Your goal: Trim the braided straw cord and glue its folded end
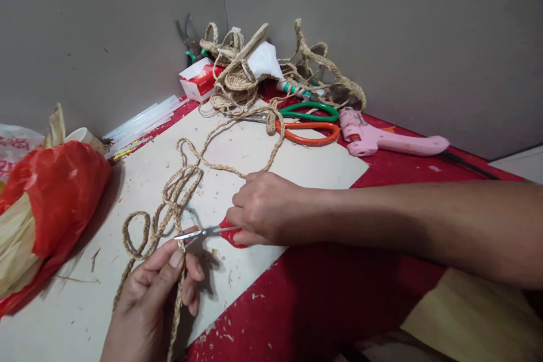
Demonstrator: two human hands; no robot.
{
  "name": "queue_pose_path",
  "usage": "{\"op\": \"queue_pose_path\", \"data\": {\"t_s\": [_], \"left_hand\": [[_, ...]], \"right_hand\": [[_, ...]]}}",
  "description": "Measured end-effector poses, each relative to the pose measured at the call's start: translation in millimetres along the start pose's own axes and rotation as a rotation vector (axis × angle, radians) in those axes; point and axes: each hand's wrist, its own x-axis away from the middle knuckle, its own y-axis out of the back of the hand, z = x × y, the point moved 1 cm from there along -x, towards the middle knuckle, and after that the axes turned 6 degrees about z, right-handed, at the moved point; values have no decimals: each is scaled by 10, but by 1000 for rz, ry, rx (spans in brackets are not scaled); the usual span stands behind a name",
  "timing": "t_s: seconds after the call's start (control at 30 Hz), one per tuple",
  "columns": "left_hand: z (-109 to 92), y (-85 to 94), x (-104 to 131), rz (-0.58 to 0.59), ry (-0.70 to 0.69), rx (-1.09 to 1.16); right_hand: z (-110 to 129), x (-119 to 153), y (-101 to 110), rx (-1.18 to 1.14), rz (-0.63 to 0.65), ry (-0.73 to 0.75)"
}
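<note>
The thin, tan rope of braided plant fibre (173,203) lies in loops near the middle of the scene, one strand running towards us. Our left hand (155,288) has its thumb and forefinger clamped on that strand. Our right hand (263,209) has its fingers closed round the handles of the small red-handled metal scissors (210,231), whose blades cross the strand just beyond our left thumb.

Beneath lies a broad off-white sheet (322,164) on the red-covered worktop (339,294), with light scraps scattered over both. Farther off, the rope overlaps the large scissors with green and orange loop handles (331,113), and a pink glue gun (394,141) rests to their right. At the far corner we have a tangled heap of tan braid (237,85), partly covering a red-and-white box (199,82). Clear sticks (144,124) lie at far left, and a bulging red plastic bag (76,175) takes up the left side. Our right forearm hides part of the worktop.
</note>
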Motion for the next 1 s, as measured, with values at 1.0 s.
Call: {"op": "queue_pose_path", "data": {"t_s": [1.0], "left_hand": [[31, 30, -54, -76, -62, 141]], "right_hand": [[-70, 3, 28, -154, -62, -85]]}}
